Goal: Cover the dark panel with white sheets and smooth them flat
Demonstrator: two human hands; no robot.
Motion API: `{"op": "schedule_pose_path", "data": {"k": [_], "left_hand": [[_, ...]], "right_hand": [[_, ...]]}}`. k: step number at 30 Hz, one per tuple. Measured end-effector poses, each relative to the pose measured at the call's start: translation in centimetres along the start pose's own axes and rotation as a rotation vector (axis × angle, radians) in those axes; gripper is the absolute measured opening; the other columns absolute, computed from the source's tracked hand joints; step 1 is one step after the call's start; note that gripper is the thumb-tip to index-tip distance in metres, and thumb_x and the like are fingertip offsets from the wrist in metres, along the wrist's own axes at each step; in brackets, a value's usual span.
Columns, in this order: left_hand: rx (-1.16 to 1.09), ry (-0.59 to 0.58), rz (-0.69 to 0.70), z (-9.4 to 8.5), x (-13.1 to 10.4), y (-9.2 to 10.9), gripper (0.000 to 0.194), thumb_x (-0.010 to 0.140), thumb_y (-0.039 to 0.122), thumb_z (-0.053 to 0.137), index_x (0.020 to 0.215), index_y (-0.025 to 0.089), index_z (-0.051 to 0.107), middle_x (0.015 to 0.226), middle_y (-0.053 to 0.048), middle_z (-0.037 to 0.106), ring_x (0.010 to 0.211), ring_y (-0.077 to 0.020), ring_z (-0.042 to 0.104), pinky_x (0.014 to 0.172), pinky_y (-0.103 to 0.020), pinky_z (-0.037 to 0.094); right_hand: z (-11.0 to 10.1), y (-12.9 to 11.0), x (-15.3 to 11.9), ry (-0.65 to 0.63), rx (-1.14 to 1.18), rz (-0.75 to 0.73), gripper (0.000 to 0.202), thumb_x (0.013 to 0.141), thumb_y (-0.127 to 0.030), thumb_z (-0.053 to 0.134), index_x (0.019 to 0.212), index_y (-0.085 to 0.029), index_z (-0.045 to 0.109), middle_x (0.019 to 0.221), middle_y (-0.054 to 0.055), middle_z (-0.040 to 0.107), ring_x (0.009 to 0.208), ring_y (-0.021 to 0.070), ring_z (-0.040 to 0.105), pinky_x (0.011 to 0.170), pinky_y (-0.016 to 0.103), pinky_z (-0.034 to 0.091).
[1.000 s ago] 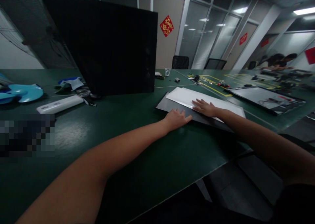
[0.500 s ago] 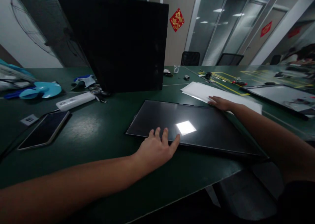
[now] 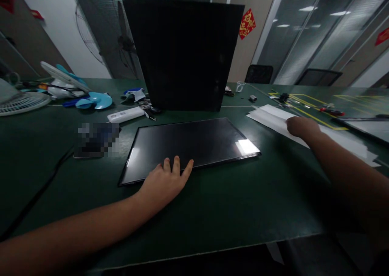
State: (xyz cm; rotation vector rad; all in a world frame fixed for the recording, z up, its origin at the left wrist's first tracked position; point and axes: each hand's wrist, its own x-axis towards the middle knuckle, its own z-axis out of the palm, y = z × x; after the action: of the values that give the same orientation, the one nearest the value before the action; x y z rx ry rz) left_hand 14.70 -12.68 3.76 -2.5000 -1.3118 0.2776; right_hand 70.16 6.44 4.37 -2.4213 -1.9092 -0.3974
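A flat black screen panel [image 3: 182,140] lies glossy side up on the dark green table. My left hand [image 3: 165,183] rests at its front edge, fingers spread over the glass. To the right, my right hand [image 3: 304,128] is over a stack of white sheets [image 3: 337,140]. Its fingers are curled on the top sheet, which bends up slightly beside them; the fingertips are partly hidden.
Behind the panel stands a large black board or screen [image 3: 185,57]. A white power strip [image 3: 126,115], a blurred-out object [image 3: 97,140], blue fan blades [image 3: 95,101] and a fan grille [image 3: 24,102] lie left. Small tools [image 3: 331,111] sit far right.
The panel has shifted left and turned, away from the sheets, with my left hand on it. My right hand has gone from flat fingers to curled ones. The view has swung left.
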Motion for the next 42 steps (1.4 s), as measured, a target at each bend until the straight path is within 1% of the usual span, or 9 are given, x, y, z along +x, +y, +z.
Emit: {"op": "schedule_pose_path", "data": {"k": [6,9,15,19,23,28,33,39,42], "left_hand": [[-0.041,0.035,0.011,1.8,1.2,-3.6,0.075,0.095,0.007,0.064,0.161,0.034,0.042,0.154,-0.021,0.056,0.130,-0.0424,0.065,0.092,-0.054,0.064],[-0.043,0.043,0.021,2.1,1.4,-4.1,0.074,0.096,0.007,0.061,0.162,0.034,0.041,0.155,-0.020,0.055,0.131,-0.0423,0.064,0.091,-0.053,0.063],[0.050,0.073,0.057,1.7,1.1,-3.9,0.069,0.096,0.003,0.057,0.159,0.029,0.047,0.154,-0.020,0.057,0.127,-0.0403,0.067,0.086,-0.048,0.065],[0.076,0.218,0.169,1.3,0.8,-4.1,0.052,0.097,0.002,0.052,0.145,0.021,0.061,0.140,-0.016,0.068,0.119,-0.0304,0.071,0.088,-0.041,0.063],[0.088,0.426,0.177,1.4,0.9,-4.1,0.053,0.100,0.005,0.050,0.146,0.027,0.059,0.141,-0.013,0.067,0.129,-0.0288,0.064,0.107,-0.047,0.054],[0.083,0.377,0.235,1.6,1.3,-3.9,0.047,0.099,0.005,0.053,0.142,0.023,0.063,0.146,-0.012,0.065,0.132,-0.0284,0.063,0.112,-0.046,0.050],[0.101,0.205,0.156,1.1,1.4,-3.8,0.034,0.097,0.004,0.056,0.126,0.015,0.070,0.124,-0.014,0.076,0.104,-0.0276,0.076,0.085,-0.040,0.062],[0.031,0.135,0.012,0.3,1.1,-3.5,0.027,0.098,0.004,0.053,0.118,0.012,0.070,0.117,-0.015,0.076,0.102,-0.0298,0.076,0.076,-0.040,0.063],[0.047,0.146,-0.016,0.6,1.1,-3.4,0.030,0.099,0.006,0.051,0.122,0.014,0.069,0.130,-0.016,0.073,0.110,-0.0305,0.074,0.081,-0.041,0.064]], "right_hand": [[-5.4,-6.9,-4.5,-0.041,-0.125,0.009,0.040,0.096,-0.025,0.045,0.116,-0.010,0.077,0.119,0.031,0.070,0.109,0.0425,0.068,0.086,0.054,0.053],[-7.5,-12.0,-8.8,0.033,-0.145,-0.144,0.047,0.101,-0.030,0.037,0.126,-0.011,0.072,0.114,0.031,0.071,0.106,0.0446,0.070,0.084,0.058,0.056],[-4.3,-20.4,-15.4,0.072,0.352,-0.719,0.051,0.105,-0.048,0.038,0.153,-0.043,0.054,0.137,0.008,0.071,0.115,0.0368,0.071,0.092,0.065,0.058],[-2.3,-22.3,-16.2,0.072,0.481,-0.861,0.047,0.105,-0.045,0.045,0.150,-0.051,0.057,0.147,-0.006,0.063,0.130,0.0324,0.064,0.103,0.064,0.056],[-2.9,-22.5,-16.4,0.069,0.474,-0.881,0.044,0.106,-0.044,0.045,0.147,-0.046,0.062,0.144,-0.006,0.065,0.131,0.0302,0.064,0.106,0.061,0.056],[-3.6,-23.2,-17.1,-0.010,0.634,-1.132,0.050,0.107,-0.041,0.047,0.157,-0.039,0.052,0.157,-0.004,0.053,0.147,0.0238,0.049,0.124,0.052,0.041],[-3.4,-20.3,-13.1,0.038,0.544,-0.976,0.054,0.106,-0.049,0.045,0.157,-0.032,0.054,0.158,0.002,0.054,0.150,0.0268,0.045,0.127,0.054,0.033],[1.1,-7.9,-4.0,0.191,0.169,-0.384,0.068,0.104,-0.049,0.044,0.159,-0.010,0.047,0.166,0.021,0.039,0.155,0.0376,0.032,0.125,0.059,0.023],[3.7,-2.4,-1.8,0.037,0.127,-0.084,0.081,0.101,-0.059,0.048,0.162,-0.006,0.041,0.167,0.030,0.031,0.156,0.0451,0.024,0.120,0.067,0.022]]}}
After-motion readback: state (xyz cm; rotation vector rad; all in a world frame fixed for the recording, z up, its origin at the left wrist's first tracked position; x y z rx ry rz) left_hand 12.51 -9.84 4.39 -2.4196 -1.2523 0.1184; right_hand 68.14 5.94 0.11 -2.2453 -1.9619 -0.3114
